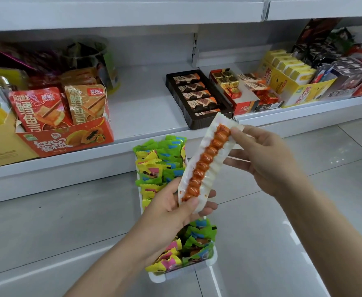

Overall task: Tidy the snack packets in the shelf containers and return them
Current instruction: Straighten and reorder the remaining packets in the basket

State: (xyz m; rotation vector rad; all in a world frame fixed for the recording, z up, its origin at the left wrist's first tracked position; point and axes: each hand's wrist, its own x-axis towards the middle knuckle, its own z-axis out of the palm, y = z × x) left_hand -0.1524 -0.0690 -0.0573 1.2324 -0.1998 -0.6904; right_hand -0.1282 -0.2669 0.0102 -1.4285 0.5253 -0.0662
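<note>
The long clear plastic packet holding a row of orange-red snack pieces [208, 161] should be kept flat and straight, then laid lengthwise among its fellows. The left hand [171, 209] pinches its lower end; the right hand [259, 155] pinches the upper edge, each grip closed on the wrapper. It hangs above the white plastic container of green and yellow packets [210, 262], apparently resting on the floor below the white shelf [145, 108].

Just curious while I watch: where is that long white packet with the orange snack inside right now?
In the head view the long white packet is held centre-frame by both hands, left hand at its bottom, right hand at its top, above the white container.
</note>
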